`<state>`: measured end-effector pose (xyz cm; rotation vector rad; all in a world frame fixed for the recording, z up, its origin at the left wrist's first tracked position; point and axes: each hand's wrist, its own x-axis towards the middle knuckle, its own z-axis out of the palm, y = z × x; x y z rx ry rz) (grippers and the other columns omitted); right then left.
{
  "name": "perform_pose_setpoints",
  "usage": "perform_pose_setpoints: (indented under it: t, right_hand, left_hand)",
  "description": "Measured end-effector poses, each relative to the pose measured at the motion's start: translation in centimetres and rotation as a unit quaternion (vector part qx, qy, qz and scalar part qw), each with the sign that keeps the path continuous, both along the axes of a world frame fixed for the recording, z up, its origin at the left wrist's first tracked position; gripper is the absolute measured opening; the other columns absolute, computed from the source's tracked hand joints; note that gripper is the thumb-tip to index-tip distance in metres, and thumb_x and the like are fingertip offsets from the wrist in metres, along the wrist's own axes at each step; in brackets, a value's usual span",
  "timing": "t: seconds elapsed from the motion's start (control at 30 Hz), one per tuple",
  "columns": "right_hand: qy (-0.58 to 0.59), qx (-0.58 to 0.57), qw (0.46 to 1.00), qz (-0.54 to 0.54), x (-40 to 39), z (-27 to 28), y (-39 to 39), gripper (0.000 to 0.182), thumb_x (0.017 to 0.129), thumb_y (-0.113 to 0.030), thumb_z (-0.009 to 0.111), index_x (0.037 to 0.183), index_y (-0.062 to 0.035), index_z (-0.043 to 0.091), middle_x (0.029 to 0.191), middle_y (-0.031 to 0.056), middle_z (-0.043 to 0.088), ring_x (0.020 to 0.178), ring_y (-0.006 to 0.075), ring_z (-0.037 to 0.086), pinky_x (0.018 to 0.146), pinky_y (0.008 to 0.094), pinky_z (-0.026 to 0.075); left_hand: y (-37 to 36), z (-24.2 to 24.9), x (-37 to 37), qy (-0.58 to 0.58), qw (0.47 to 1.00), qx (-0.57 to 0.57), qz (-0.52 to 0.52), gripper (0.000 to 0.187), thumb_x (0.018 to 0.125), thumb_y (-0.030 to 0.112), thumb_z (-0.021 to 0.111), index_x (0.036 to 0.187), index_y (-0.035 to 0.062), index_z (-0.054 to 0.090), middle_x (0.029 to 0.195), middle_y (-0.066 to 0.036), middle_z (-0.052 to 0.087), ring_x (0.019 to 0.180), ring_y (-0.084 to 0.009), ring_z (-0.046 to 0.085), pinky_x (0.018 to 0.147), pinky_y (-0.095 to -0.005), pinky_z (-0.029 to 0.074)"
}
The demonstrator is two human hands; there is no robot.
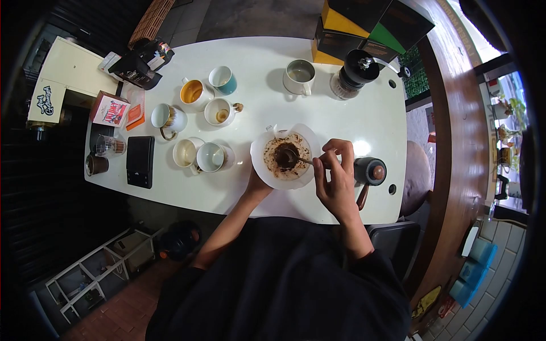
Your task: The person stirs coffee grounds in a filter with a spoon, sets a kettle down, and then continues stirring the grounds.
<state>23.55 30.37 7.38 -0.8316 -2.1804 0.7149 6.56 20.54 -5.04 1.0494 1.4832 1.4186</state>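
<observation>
A white paper coffee filter (260,165) with dark coffee grounds (284,154) clinging to its bottom and walls is tilted toward me near the table's front edge. My left hand (259,183) grips it from the lower left, the fingers mostly hidden behind the paper. Between the thumb and fingers of my right hand (337,179) is a spoon (304,161), its bowl down in the grounds. Just right of that hand stands a dark hand grinder (369,171) with a wooden knob. Left of the filter is a pale cup (211,157).
Several cups stand left, including a teal cup (223,80) and an orange-lined cup (193,92). A black scale (140,162) lies farther left. At the back are a grey mug (299,77), a crank grinder (354,74) and stacked boxes (369,34).
</observation>
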Motion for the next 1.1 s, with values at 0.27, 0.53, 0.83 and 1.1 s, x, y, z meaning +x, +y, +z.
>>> perform_pose_setpoints:
  t: [0.27, 0.53, 0.83, 1.1]
  right_hand:
    - [-0.005, 0.034, 0.999, 0.002, 0.5, 0.8, -0.5, 0.011, 0.084, 0.006, 0.07, 0.088, 0.0023, 0.06, 0.112, 0.016, 0.048, 0.103, 0.0304, 0.055, 0.073, 0.0357, 0.053]
    - [-0.028, 0.131, 0.99, 0.032, 0.2, 1.4, -0.3, 0.02, 0.071, -0.006, 0.083, 0.083, -0.0075, 0.068, 0.113, 0.0136, 0.05, 0.106, 0.0332, 0.053, 0.087, 0.0438, 0.046]
    - [-0.026, 0.128, 0.99, 0.049, 0.3, 0.9, -0.7, 0.025, 0.071, -0.012, 0.085, 0.09, -0.0101, 0.07, 0.112, 0.0131, 0.051, 0.105, 0.0336, 0.053, 0.088, 0.0458, 0.046]
    - [-0.031, 0.194, 0.98, 0.035, 0.6, 0.6, -0.7, 0.025, 0.074, -0.017, 0.082, 0.094, -0.0128, 0.067, 0.114, 0.0109, 0.053, 0.106, 0.0315, 0.054, 0.086, 0.051, 0.044]
  left_hand:
    - [-0.5, -3.1, -0.5, 0.082, 0.997, -0.012, 0.002, 0.079, 0.083, 0.022, 0.082, 0.149, 0.0083, 0.039, 0.143, -0.011, 0.053, 0.133, -0.0243, 0.051, 0.112, -0.0411, 0.042]
    - [0.2, 0.3, 0.0, 0.0, 1.0, 0.005, -0.005, 0.075, 0.085, 0.021, 0.079, 0.148, 0.0094, 0.041, 0.141, -0.011, 0.054, 0.132, -0.0234, 0.051, 0.112, -0.0409, 0.043]
    - [0.3, 0.5, 0.1, -0.004, 0.999, 0.025, -0.03, 0.07, 0.087, 0.019, 0.078, 0.147, 0.0105, 0.042, 0.141, -0.009, 0.055, 0.129, -0.0226, 0.055, 0.109, -0.0395, 0.046]
    - [0.2, 0.0, 0.0, 0.033, 0.999, 0.02, -0.022, 0.072, 0.087, 0.02, 0.078, 0.148, 0.0105, 0.041, 0.142, -0.009, 0.054, 0.133, -0.023, 0.051, 0.114, -0.041, 0.041]
